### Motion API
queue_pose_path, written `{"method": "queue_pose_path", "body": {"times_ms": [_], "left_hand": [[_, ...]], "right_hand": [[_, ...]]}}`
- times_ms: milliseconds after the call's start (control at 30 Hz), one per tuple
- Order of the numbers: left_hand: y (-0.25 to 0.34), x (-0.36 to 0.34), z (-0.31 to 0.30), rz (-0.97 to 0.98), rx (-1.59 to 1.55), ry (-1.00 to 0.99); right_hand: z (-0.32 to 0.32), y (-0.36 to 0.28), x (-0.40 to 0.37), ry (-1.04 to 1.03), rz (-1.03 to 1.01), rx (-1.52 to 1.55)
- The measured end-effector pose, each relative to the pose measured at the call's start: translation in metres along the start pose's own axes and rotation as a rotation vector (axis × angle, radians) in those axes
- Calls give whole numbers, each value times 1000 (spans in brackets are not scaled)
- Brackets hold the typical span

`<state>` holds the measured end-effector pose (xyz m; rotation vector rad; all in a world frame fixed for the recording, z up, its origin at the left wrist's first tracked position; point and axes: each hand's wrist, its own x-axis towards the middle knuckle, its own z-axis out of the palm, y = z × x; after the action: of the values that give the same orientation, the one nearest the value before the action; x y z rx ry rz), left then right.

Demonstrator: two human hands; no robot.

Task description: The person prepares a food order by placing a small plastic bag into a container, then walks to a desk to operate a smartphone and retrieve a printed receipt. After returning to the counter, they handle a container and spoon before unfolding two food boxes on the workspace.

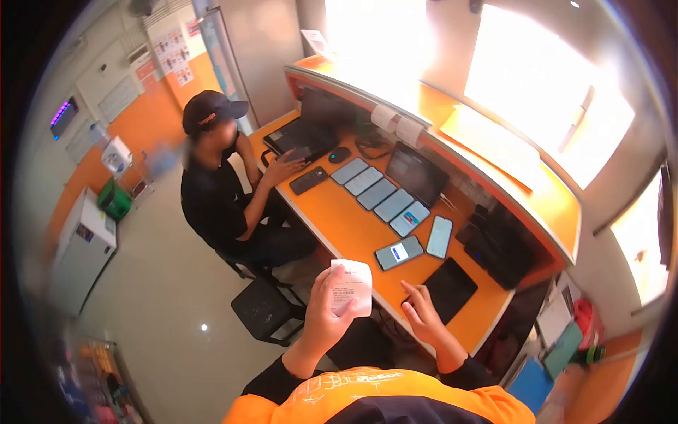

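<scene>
My left hand (pixel 326 318) grips a printed paper receipt (pixel 359 286), thumb across its front, held up before the desk's front edge. Lines of small dark print run over the white paper. My right hand (pixel 425 319) is open, fingers partly stretched out, at the desk edge beside a flat black tablet (pixel 453 291). Just beyond both hands lies a phone with a lit screen (pixel 399 252), and another lit phone (pixel 439 237) stands out to its right. Several more phones (pixel 376 193) lie side by side in a slanting row further up the orange desk (pixel 339 231).
At left a seated person (pixel 222 184) in a black cap holds a phone near a laptop (pixel 304 138). A black stool (pixel 268 307) stands below the desk. A dark screen (pixel 417 173) and paper rolls (pixel 408 131) are at the back. Folders (pixel 530 385) sit at lower right.
</scene>
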<state>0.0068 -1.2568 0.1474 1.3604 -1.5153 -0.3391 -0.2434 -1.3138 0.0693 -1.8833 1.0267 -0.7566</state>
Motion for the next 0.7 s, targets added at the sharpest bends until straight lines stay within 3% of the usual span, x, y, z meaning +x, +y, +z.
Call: {"method": "queue_pose_path", "body": {"times_ms": [167,333,467,533,700], "left_hand": [[10,-42,-37,209,-231,-258],[46,-102,-62,329,-468,-628],[99,-166,-65,454,-734,-897],[127,-200,-74,514,-814,-1108],[184,-289,-117,605,-1049,-1520]], "right_hand": [[69,-59,-102,133,70,161],[134,-167,-206,628,-86,545],[182,-232,-295,1014,-43,221],[205,-251,-353,1199,115,-129],[291,-339,-442,1519,123,-155]]}}
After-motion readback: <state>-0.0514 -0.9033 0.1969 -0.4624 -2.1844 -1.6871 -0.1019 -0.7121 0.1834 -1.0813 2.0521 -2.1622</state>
